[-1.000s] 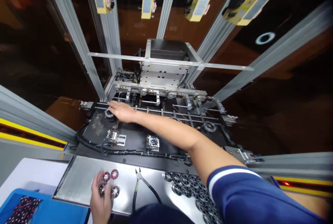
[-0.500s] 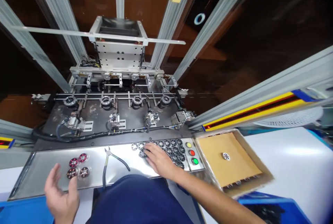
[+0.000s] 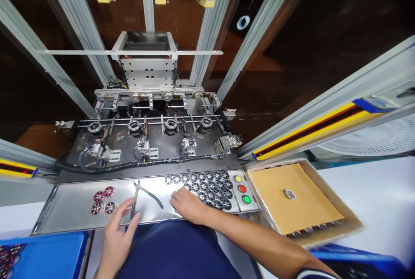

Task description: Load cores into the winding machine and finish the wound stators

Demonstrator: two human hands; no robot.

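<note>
My left hand (image 3: pixel 120 231) is open, thumb and fingers apart, beside the left handle of the cutting pliers (image 3: pixel 137 188), which lie spread on the metal shelf (image 3: pixel 71 201). My right hand (image 3: pixel 188 204) rests on the shelf with fingers curled down at the left edge of several dark round parts (image 3: pixel 210 186); whatever is under its fingertips is hidden. To the left of the pliers sit several round parts with red windings (image 3: pixel 109 191).
Behind the shelf stands a machine with ring fixtures (image 3: pixel 171 126). Coloured buttons (image 3: pixel 242 188) are at the shelf's right end. Further right is a cardboard box (image 3: pixel 269 197) with one round part on its sheet. A blue tray (image 3: pixel 55 253) is at lower left.
My left hand has moved right, from the red-wound parts to the pliers. My right hand has shifted slightly left and down, its fingers now curled. The camera view has shifted.
</note>
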